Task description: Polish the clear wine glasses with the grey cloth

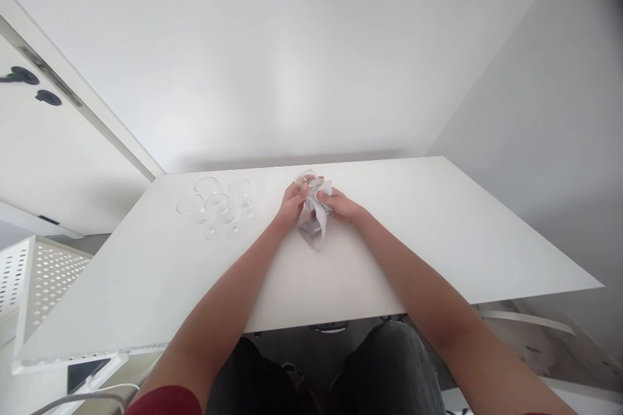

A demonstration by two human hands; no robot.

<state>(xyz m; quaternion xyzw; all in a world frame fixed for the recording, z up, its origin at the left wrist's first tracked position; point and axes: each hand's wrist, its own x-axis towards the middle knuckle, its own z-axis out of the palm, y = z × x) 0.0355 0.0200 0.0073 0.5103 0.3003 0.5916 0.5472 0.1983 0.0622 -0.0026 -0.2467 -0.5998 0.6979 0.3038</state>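
Both hands meet over the white table, fingers curled around one clear drinking glass (305,176) and a crumpled white cloth (318,220). Left hand (293,198) is partly closed, its fingers bent about the near left side of the glass, whose rim shows just beyond the fingertips. Right hand (343,205) is bent inward too, its thumb pressing the cloth against the glass; how far its hidden fingers close, I cannot tell. From between the hands the cloth hangs down toward the person, one loose end trailing just below them. To the left of the left hand, well apart from it, four clear stemmed glasses (224,213) stand grouped closely on the tabletop (428,207). Beyond both hands rises a white wall (292,45). Far to their left are a door with a black lever handle (22,76) and, lower down, a white perforated basket (53,272). Nearer the person than the hands, below the table edge, are legs in dark jeans (389,363).
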